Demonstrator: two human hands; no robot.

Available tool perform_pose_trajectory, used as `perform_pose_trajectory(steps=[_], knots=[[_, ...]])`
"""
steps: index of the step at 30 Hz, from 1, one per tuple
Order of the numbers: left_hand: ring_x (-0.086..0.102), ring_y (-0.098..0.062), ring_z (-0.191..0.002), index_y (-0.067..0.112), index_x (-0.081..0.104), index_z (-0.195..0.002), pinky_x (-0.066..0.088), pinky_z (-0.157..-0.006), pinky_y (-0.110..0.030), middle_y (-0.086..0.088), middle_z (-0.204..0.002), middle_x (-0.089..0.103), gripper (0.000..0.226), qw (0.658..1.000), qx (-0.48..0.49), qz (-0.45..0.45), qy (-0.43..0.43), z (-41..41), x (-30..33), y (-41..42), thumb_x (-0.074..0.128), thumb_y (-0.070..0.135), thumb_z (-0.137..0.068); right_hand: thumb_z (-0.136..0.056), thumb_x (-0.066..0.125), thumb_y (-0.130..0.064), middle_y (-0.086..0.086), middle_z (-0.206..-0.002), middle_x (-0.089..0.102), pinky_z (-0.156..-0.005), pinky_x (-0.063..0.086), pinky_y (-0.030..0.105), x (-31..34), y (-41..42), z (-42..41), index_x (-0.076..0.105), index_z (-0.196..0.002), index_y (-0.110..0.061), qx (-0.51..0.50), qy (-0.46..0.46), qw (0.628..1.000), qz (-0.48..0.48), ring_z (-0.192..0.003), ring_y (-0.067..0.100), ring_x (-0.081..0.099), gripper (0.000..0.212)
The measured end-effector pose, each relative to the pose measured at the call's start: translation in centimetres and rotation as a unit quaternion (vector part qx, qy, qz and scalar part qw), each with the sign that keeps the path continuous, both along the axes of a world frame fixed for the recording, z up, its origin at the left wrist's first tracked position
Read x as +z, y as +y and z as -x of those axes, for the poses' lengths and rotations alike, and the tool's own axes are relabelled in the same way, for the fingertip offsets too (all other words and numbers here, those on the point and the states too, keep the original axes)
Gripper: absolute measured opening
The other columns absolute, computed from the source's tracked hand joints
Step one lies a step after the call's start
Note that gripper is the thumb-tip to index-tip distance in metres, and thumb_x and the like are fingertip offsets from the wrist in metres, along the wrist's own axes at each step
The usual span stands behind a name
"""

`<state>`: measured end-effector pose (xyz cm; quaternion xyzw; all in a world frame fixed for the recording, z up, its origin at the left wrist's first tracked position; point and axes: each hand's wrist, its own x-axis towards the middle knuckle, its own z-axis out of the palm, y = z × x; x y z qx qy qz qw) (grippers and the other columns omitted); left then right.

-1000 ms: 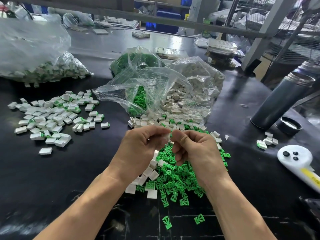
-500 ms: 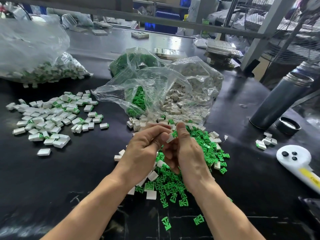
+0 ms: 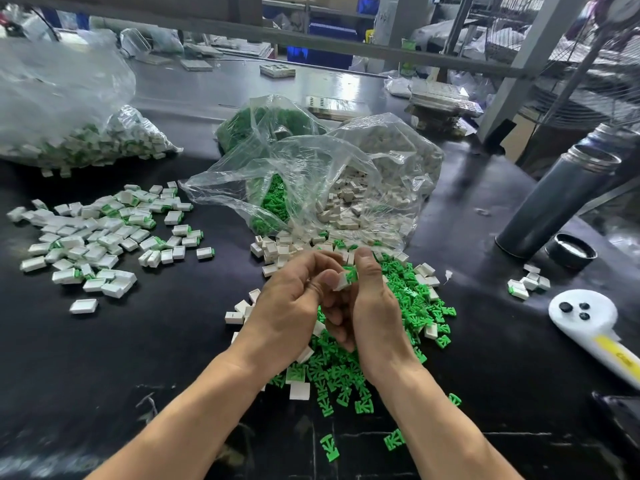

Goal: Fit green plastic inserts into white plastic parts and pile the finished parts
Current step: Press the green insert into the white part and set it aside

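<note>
- hands meet above the loose pile of green inserts on our black worktop.
- our left hand pinches a white part with a green insert seated in its end; our right hand curls on it too, thumb on top.
- finished parts lie scattered far left; clear bags sit behind.

two hands – three bags, one flask
</note>
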<state>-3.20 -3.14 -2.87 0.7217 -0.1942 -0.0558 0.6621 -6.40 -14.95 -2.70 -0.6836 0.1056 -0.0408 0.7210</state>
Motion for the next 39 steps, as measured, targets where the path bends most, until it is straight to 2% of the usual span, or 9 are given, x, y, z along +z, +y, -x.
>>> perform_pose_trajectory(steps=[3, 9, 16, 20, 25, 28, 30, 33, 39], knots=[[0.066, -0.011, -0.108, 0.031, 0.066, -0.092, 0.054, -0.094, -0.051, 0.016, -0.117, 0.069, 0.018, 0.999, 0.01, -0.027, -0.021, -0.2, -0.1, 0.1, 0.054, 0.023, -0.103, -0.091, 0.03, -0.075, -0.001, -0.052, 0.044, -0.039, 0.028, 0.019, 0.0, -0.1, -0.1, 0.065, -0.054, -0.026, 0.011, -0.004, 1.0, -0.019, -0.043, 0.012, 0.036, 0.07], [0.065, -0.017, -0.087, 0.029, 0.065, -0.096, 0.054, -0.087, -0.056, 0.002, -0.094, 0.07, 0.016, 1.0, -0.013, -0.004, -0.025, -0.1, -0.5, -0.3, 0.051, 0.034, -0.1, -0.095, 0.028, -0.068, -0.014, -0.047, 0.047, -0.043, 0.033, 0.019, 0.0, 0.3, -0.5, 0.068, -0.057, -0.041, -0.014, -0.034, 0.999, 0.017, -0.042, 0.0, 0.042, 0.061], [0.063, -0.009, -0.082, 0.03, 0.064, -0.092, 0.054, -0.082, -0.037, 0.008, -0.082, 0.067, 0.016, 0.999, -0.034, 0.017, -0.026, -0.3, -0.2, -0.3, 0.051, 0.028, -0.1, -0.097, 0.03, -0.062, -0.013, -0.051, 0.033, -0.048, 0.025, 0.028, -0.4, 0.9, -0.7, 0.056, -0.053, -0.03, -0.055, -0.063, 0.996, 0.039, -0.048, 0.009, 0.029, 0.061], [0.06, -0.006, -0.079, 0.028, 0.063, -0.089, 0.051, -0.077, -0.027, 0.011, -0.079, 0.065, 0.017, 0.999, -0.034, 0.026, -0.03, 0.0, 0.0, -0.1, 0.051, 0.021, -0.1, -0.097, 0.029, -0.06, -0.016, -0.047, 0.044, -0.052, 0.034, 0.027, -0.6, 1.3, -0.9, 0.065, -0.055, -0.036, -0.072, -0.074, 0.993, 0.049, -0.047, 0.002, 0.039, 0.06], [0.057, -0.007, -0.08, 0.022, 0.063, -0.091, 0.049, -0.074, -0.025, 0.007, -0.082, 0.064, 0.014, 0.998, -0.036, 0.045, -0.03, 0.3, 0.4, -0.3, 0.051, 0.017, -0.097, -0.096, 0.034, -0.053, -0.006, -0.057, 0.055, -0.058, 0.036, 0.044, -1.0, 1.6, -1.1, 0.066, -0.061, -0.022, -0.086, -0.089, 0.991, 0.055, -0.057, 0.015, 0.047, 0.057], [0.057, -0.006, -0.078, 0.023, 0.063, -0.09, 0.049, -0.072, -0.024, 0.01, -0.08, 0.063, 0.021, 0.998, -0.034, 0.043, -0.035, 0.3, 0.4, -0.3, 0.05, 0.012, -0.102, -0.099, 0.035, -0.051, -0.008, -0.057, 0.061, -0.056, 0.043, 0.031, -0.8, 1.8, -1.0, 0.073, -0.065, -0.027, -0.077, -0.095, 0.992, 0.026, -0.057, 0.009, 0.056, 0.056], [0.057, -0.007, -0.075, 0.024, 0.063, -0.088, 0.049, -0.071, -0.026, 0.011, -0.077, 0.062, 0.019, 0.998, -0.03, 0.04, -0.03, 0.2, 0.3, -0.2, 0.05, 0.017, -0.101, -0.1, 0.035, -0.052, -0.013, -0.049, 0.052, -0.046, 0.037, 0.018, -0.4, 1.8, -0.8, 0.069, -0.056, -0.031, -0.066, -0.093, 0.993, -0.002, -0.047, 0.002, 0.047, 0.059], [0.058, -0.011, -0.076, 0.023, 0.063, -0.089, 0.051, -0.074, -0.034, 0.006, -0.077, 0.064, 0.016, 0.999, -0.03, 0.036, -0.018, 0.1, 0.2, -0.1, 0.05, 0.023, -0.098, -0.098, 0.035, -0.058, -0.014, -0.046, 0.036, -0.039, 0.026, 0.018, 0.0, 1.7, -0.6, 0.059, -0.048, -0.032, -0.059, -0.081, 0.994, -0.035, -0.041, 0.004, 0.03, 0.061], [0.059, -0.007, -0.075, 0.023, 0.064, -0.09, 0.05, -0.07, -0.021, 0.013, -0.076, 0.063, 0.018, 0.999, -0.022, 0.026, -0.023, 0.1, 0.0, 0.0, 0.052, 0.018, -0.103, -0.112, 0.027, -0.046, -0.017, -0.043, 0.045, -0.043, 0.032, 0.008, 0.1, 1.2, -0.4, 0.066, -0.051, -0.038, -0.022, -0.103, 0.994, 0.018, -0.04, -0.003, 0.043, 0.073]])
